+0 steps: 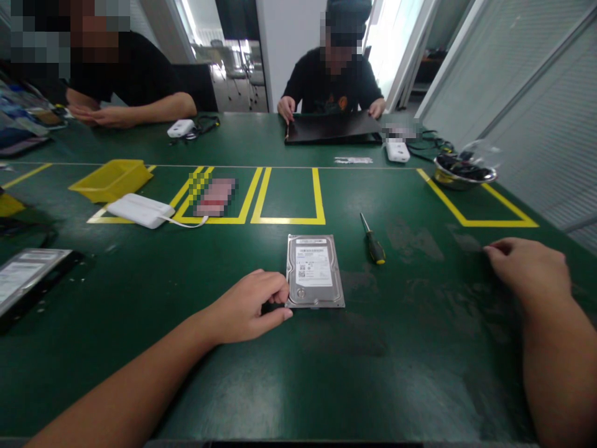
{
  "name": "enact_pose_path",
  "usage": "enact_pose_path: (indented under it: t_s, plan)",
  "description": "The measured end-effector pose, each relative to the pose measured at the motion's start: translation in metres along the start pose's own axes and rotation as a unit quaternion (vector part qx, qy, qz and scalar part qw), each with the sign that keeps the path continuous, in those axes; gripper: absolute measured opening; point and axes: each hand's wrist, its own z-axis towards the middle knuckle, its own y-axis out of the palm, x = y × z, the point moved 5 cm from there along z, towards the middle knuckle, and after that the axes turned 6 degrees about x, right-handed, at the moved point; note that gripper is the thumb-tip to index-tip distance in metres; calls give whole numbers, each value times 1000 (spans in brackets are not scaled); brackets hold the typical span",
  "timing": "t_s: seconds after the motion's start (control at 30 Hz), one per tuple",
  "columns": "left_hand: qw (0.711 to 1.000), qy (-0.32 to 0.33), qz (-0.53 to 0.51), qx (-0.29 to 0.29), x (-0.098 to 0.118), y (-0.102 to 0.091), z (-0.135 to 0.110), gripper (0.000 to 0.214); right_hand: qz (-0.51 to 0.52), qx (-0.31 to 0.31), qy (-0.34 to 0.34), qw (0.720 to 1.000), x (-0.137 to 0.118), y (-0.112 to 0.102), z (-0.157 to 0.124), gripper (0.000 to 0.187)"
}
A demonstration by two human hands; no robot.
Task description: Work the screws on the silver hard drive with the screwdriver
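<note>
A silver hard drive (315,272) with a white label lies flat on the green table in front of me. At its lower left corner is my left hand (255,305), fingers curled and thumb against the near edge, closed on the drive. My right hand (532,267) rests low over the table at the right, its thumb and fingers drawn together; anything in them is hidden or too small to make out. Between the drive and that hand lies a screwdriver (374,246) with a black and yellow handle, its tip pointing away from me.
Yellow tape (288,220) marks areas on the table. A yellow bin (112,179), a white power bank (140,210) cabled to a phone, and another drive (30,277) lie left. A metal bowl (465,177) stands right. Across sit two people, one holding a black panel (333,127).
</note>
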Motion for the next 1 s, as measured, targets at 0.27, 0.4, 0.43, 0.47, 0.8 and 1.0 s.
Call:
enact_pose_path:
  t_s: [0.27, 0.4, 0.43, 0.47, 0.8, 1.0]
  plan:
    - [1000, 1, -2, 8, 1, 0, 0, 13, 0, -10, 14, 1000, -2, 0, -2, 40]
    - [1000, -2, -2, 8, 1, -1, 0, 13, 2, -17, 29, 999, -3, -3, -3, 41]
    - [1000, -4, -1, 7, 0, 0, 0, 13, 3, -19, 31, 999, -3, -3, -4, 41]
    - [1000, -6, 0, 5, 0, 0, 0, 14, 4, -21, 35, 999, -3, -4, -4, 40]
    - [1000, -5, -5, -2, -1, 1, -1, 15, 6, -32, 58, 998, -6, -8, -9, 41]
    - [1000, -5, -3, -5, 0, 0, 0, 14, 11, -36, 60, 998, -6, -5, -8, 41]
